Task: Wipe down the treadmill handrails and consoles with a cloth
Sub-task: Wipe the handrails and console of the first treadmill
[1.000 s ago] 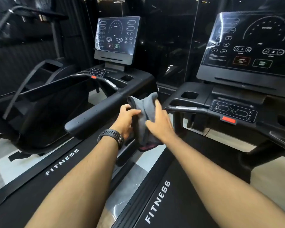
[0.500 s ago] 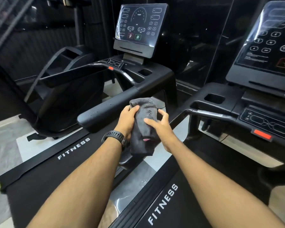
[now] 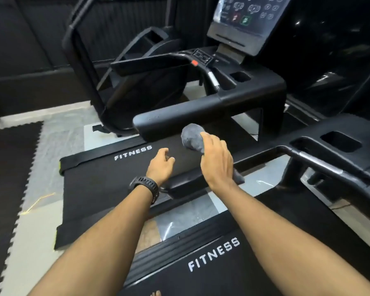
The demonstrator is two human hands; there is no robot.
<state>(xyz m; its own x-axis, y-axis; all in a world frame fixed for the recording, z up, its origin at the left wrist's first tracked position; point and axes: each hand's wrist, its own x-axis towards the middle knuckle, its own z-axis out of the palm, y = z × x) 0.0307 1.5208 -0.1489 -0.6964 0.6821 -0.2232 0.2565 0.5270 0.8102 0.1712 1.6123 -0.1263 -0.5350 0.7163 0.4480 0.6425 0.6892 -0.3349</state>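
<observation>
Off comes the left hand [image 3: 160, 165]: it has let go of the cloth [image 3: 191, 138] and hangs empty, fingers loosely curled, over the belt. The right hand [image 3: 217, 162] has it alone now, wadded into a ball in curled fingers, a tail trailing out below the wrist, just short of the neighbouring treadmill's handrail [image 3: 179, 116]. It looks like soft, light, limp stuff that should mould round that fat, rounded rail. A ball wipes little, though, so better to spread it flat under the palm and pin the edge with the thumb.
</observation>
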